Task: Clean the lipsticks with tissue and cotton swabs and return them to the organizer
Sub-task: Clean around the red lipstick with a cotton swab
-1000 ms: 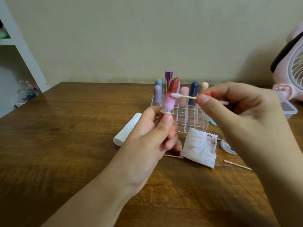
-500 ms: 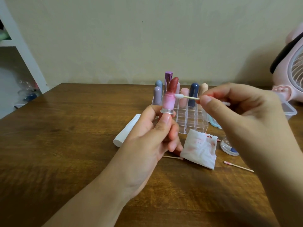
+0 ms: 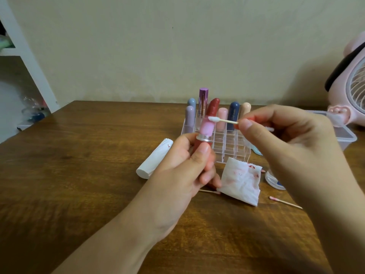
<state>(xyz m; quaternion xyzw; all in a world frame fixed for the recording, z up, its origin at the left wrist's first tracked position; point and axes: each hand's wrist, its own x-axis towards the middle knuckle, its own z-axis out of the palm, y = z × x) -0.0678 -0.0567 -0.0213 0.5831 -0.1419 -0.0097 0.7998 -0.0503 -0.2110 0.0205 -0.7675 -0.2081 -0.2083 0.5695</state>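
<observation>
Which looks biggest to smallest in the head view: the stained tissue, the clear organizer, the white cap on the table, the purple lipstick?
1. Clear organizer, partly hidden by the hands.
2. Stained tissue.
3. White cap.
4. Purple lipstick, though it stands farther back, so this one is unsure.

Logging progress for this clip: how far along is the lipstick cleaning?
Done, by the look of it: the tissue is red-stained, used swabs lie on the table, and capped lipsticks stand in the organizer; which were cleaned I cannot tell. In hand: the left hand grips an open lipstick while the right hand pinches a swab at it. Left: cap and slot it.
</observation>
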